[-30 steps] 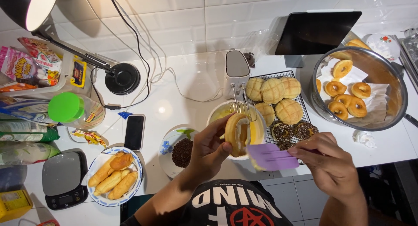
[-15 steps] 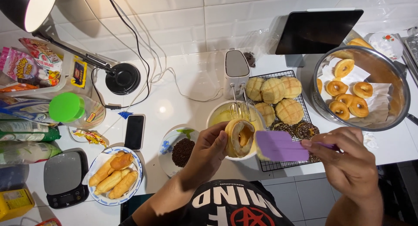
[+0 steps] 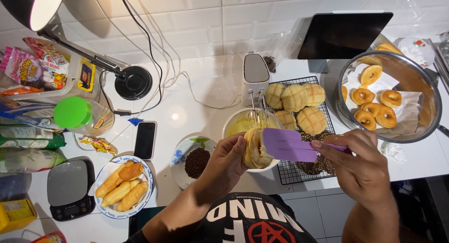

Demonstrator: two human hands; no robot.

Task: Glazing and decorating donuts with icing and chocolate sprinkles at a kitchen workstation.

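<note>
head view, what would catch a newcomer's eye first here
The purple spatula in the right hand stands out at centre, its blade laid against the split bun that the left hand holds over a cream-filled bowl. To the right, a big metal bowl holds ring doughnuts, and a wire rack beside it carries round crackle-topped buns.

My left hand (image 3: 224, 166) and right hand (image 3: 360, 166): bare, no gloves, rings or watch. Forearms uncovered. I wear black T-shirt (image 3: 252, 224), white lettering, red circular emblem.
</note>
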